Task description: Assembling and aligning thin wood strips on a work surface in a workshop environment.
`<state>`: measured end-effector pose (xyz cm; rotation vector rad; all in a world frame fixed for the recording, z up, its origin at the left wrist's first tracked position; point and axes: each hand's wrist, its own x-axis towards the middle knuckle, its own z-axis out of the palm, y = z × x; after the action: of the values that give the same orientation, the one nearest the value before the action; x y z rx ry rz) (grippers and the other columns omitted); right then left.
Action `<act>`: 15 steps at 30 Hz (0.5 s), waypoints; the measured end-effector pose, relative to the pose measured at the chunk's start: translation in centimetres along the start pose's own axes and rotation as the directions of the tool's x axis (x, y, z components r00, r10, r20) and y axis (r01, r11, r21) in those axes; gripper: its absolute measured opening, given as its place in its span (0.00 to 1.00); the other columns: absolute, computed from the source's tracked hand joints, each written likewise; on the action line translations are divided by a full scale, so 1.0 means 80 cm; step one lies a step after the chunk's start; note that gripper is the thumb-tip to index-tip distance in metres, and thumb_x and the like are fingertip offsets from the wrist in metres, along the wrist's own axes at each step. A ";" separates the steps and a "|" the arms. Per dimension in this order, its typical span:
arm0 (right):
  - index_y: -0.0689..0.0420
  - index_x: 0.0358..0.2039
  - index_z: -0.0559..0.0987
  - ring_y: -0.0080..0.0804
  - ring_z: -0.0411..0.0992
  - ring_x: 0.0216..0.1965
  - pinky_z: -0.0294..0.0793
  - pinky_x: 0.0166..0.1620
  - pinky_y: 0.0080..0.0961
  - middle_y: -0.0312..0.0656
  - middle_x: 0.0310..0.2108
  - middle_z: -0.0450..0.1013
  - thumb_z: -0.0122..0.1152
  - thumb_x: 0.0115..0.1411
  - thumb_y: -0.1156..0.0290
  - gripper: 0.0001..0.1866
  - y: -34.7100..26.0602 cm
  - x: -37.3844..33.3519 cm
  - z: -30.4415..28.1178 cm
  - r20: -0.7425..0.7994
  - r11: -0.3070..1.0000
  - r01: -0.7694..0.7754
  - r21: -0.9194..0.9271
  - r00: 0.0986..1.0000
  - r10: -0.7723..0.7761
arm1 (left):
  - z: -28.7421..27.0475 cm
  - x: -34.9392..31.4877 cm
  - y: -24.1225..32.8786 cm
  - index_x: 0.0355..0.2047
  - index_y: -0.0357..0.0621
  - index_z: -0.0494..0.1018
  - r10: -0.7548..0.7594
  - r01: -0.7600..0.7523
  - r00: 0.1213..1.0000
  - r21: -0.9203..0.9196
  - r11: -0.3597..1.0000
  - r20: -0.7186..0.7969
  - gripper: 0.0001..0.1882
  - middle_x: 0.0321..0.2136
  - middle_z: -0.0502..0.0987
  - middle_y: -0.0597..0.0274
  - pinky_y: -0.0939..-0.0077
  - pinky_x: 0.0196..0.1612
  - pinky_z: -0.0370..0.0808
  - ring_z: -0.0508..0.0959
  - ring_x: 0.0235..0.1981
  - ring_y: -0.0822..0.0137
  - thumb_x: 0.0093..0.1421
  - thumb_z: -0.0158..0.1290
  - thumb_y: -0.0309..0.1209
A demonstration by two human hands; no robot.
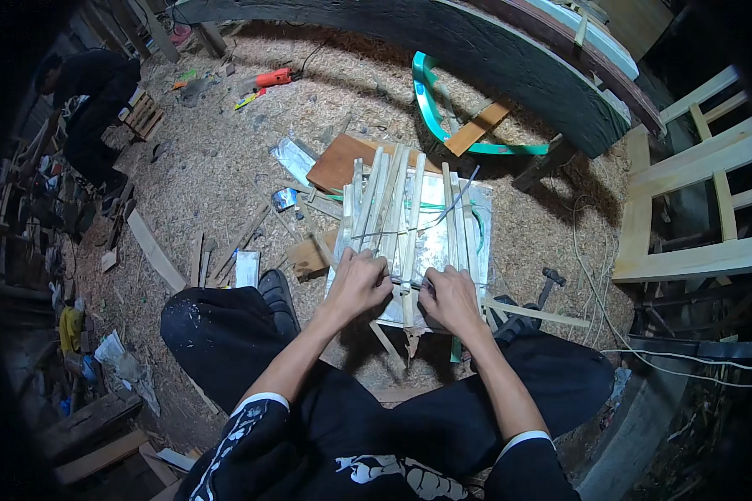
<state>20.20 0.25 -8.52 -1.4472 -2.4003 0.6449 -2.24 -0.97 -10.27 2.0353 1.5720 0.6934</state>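
Several narrow wooden slats lie side by side in front of me, their ends pointing away, on a pale, shiny board. A thin dark strip runs crosswise over the near part of the slats, between my hands. My left hand is closed, fingers bent, at its left end. Opposite it, my right hand pinches near its right end; the fingertips are partly hidden. Farther up, a grey-purple strip slants across the slats, and green strips pass among them.
Wood shavings cover the ground. A hammer lies at the right, near a loose pale cable. Beyond the slats are a brown board, a turquoise curved frame and a red power tool. Another person bends over at far left.
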 end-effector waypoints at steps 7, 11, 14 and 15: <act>0.61 0.29 0.78 0.51 0.73 0.35 0.66 0.44 0.45 0.49 0.27 0.77 0.64 0.57 0.66 0.10 0.002 -0.002 0.001 0.013 1.000 0.008 -0.005 1.000 -0.008 | -0.005 0.000 0.002 0.27 0.42 0.77 0.066 -0.078 0.995 0.162 0.984 0.076 0.08 0.27 0.78 0.54 0.58 0.47 0.66 0.77 0.38 0.53 0.57 0.57 0.34; 0.61 0.28 0.78 0.50 0.73 0.35 0.66 0.45 0.44 0.50 0.27 0.77 0.65 0.57 0.66 0.11 0.004 -0.001 0.001 0.019 1.000 0.028 -0.008 0.999 -0.028 | -0.005 -0.001 0.002 0.27 0.42 0.78 0.079 -0.104 0.988 0.194 0.976 0.132 0.10 0.25 0.78 0.53 0.57 0.46 0.67 0.78 0.36 0.52 0.58 0.56 0.35; 0.60 0.26 0.79 0.50 0.73 0.36 0.66 0.46 0.43 0.50 0.26 0.76 0.66 0.56 0.66 0.11 0.004 -0.001 0.001 0.071 1.000 0.014 -0.009 0.997 -0.013 | 0.005 0.001 -0.001 0.22 0.40 0.77 0.116 -0.121 0.992 0.159 0.980 0.042 0.12 0.21 0.77 0.48 0.55 0.47 0.68 0.79 0.32 0.49 0.58 0.55 0.34; 0.61 0.26 0.79 0.50 0.73 0.36 0.65 0.46 0.43 0.50 0.26 0.76 0.66 0.56 0.66 0.11 0.005 -0.001 0.004 0.069 1.000 0.018 -0.010 0.997 -0.017 | 0.007 0.000 -0.002 0.22 0.40 0.77 0.116 -0.121 0.992 0.160 0.980 0.040 0.12 0.21 0.77 0.48 0.55 0.47 0.68 0.79 0.32 0.49 0.58 0.55 0.34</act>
<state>20.41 0.31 -8.96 -1.4286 -2.4698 0.6899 -2.03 -0.98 -10.80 2.2626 1.5437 0.5913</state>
